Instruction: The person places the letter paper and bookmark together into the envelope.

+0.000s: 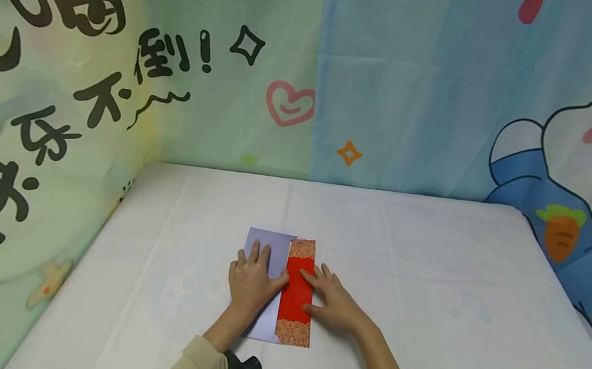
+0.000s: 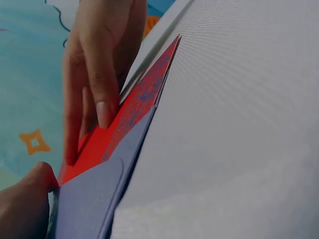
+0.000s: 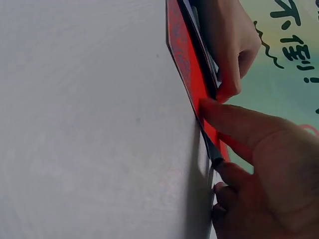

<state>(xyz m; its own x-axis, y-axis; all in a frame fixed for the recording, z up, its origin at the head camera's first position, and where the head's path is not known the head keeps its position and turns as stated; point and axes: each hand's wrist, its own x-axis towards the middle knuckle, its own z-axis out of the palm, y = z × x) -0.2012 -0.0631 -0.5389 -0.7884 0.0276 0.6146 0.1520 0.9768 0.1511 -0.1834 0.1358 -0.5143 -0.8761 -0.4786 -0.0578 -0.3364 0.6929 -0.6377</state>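
Observation:
A lavender sheet (image 1: 266, 320) lies on the white table, with a red strip (image 1: 297, 289) along its right side. Speckled patterned bands mark both ends of the strip; in the left wrist view the lavender sheet (image 2: 89, 204) overlaps the red surface (image 2: 94, 149) with a curved edge. My left hand (image 1: 253, 282) rests on the lavender sheet, fingers spread, thumb reaching the line where lavender meets red. My right hand (image 1: 337, 302) comes from the right, index finger and thumb extended onto the red strip near its outer edge. In the right wrist view its fingertips touch the red strip (image 3: 187, 55).
The white table (image 1: 432, 285) spreads around the paper. Dark wrist mounts (image 1: 244, 368) stick out beside the sleeves. A printed cloth backdrop (image 1: 406, 85) with lettering and a cartoon animal stands behind and to the left of the table.

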